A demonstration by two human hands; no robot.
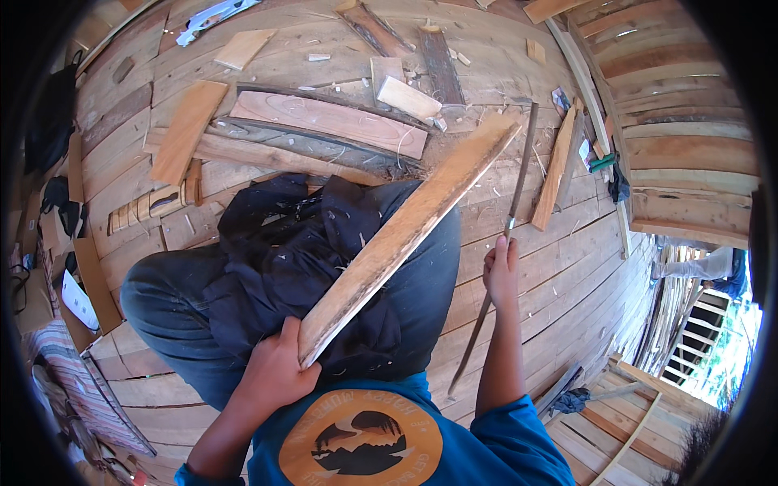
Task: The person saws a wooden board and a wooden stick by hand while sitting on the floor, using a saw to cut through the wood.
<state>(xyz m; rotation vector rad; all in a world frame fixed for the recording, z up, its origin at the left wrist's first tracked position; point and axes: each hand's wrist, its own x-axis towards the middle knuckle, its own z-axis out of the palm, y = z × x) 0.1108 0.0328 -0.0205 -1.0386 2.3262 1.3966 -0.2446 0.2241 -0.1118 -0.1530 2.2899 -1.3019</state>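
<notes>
Person seated on curved plank floor [567, 267], blue shirt, dark trousers. Left hand [275, 373] closed around near end of a long, pale rough-sawn wooden board [405, 231]; board lies diagonally across the lap, over a crumpled black cloth [284, 243], far end pointing up and right. Right hand [501, 271] gripped around a thin, long, dark metal strip [506, 235] held nearly upright, just right of the board. Beyond the knees: reddish flat plank [328, 121], scattered offcuts, shavings. Far right: stacked hull-like planking [689, 154].
</notes>
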